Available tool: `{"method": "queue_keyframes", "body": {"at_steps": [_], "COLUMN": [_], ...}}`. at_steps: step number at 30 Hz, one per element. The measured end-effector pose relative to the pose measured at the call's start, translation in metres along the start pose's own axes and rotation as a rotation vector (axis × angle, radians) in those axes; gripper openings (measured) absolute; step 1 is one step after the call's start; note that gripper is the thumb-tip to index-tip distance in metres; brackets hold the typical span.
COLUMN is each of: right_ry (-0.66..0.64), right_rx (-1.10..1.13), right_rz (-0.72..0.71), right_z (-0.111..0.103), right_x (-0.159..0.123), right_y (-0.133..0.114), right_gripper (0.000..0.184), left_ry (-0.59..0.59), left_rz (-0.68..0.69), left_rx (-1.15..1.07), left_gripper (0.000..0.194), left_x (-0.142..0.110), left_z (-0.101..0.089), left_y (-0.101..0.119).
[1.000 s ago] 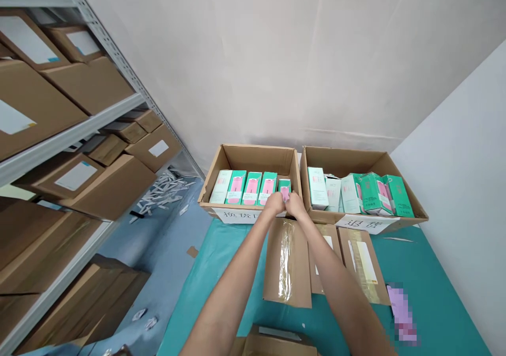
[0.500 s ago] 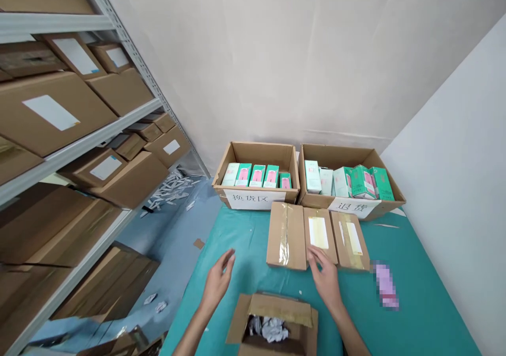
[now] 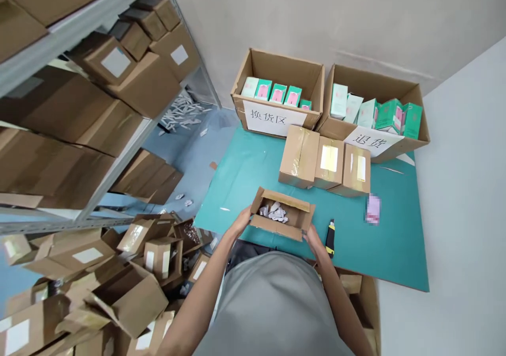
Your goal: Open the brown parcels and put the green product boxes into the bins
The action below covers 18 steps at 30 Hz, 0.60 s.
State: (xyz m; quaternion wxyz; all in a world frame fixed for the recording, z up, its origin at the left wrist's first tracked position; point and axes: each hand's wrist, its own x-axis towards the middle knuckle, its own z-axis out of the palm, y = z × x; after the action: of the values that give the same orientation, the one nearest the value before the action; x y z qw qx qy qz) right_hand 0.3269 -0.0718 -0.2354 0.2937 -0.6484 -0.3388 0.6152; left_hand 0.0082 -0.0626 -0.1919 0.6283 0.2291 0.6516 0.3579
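1. Head view, left hand: it's pinching the left end of the open box, fingertips partly hidden.
2. Same view, right hand: pinching the near right corner, so the box lies right between the hands, both about equally near.
3. Its long axis runs pretty much hand to hand, crumpled paper inside. It's at the near edge of the worktop; can't tell if it's lifted. Cutter's just right of the right hand.
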Motion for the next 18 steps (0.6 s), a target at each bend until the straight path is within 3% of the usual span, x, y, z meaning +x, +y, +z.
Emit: {"method": "queue_keyframes", "body": {"at_steps": [4, 8, 12, 15, 18], "right_ry": [-0.037, -0.023, 0.009, 0.019, 0.044], "right_rx": [0.057, 0.046, -0.113, -0.214, -0.282], "right_rz": [0.093, 0.079, 0.025, 0.001, -0.027], "right_z": [0.003, 0.009, 0.047, 0.081, 0.103], "right_x": [-0.005, -0.015, -0.019, -0.021, -0.024], "right_y": [0.005, 0.005, 0.003, 0.002, -0.001], "right_gripper": [0.072, 0.063, 0.059, 0.06, 0.063], "left_ry": [0.031, 0.011, 0.145, 0.196, 0.187], "left_rz": [0.074, 0.147, 0.237, 0.15, 0.09], "left_rx": [0.006, 0.008, 0.086, 0.029, -0.054], "left_gripper": [0.066, 0.075, 0.07, 0.059, 0.051], "left_x": [-0.016, -0.043, -0.062, -0.068, -0.073], "left_z": [-0.001, -0.031, -0.064, -0.081, -0.094], "left_y": [-0.008, -0.023, -0.041, -0.053, -0.062]}}
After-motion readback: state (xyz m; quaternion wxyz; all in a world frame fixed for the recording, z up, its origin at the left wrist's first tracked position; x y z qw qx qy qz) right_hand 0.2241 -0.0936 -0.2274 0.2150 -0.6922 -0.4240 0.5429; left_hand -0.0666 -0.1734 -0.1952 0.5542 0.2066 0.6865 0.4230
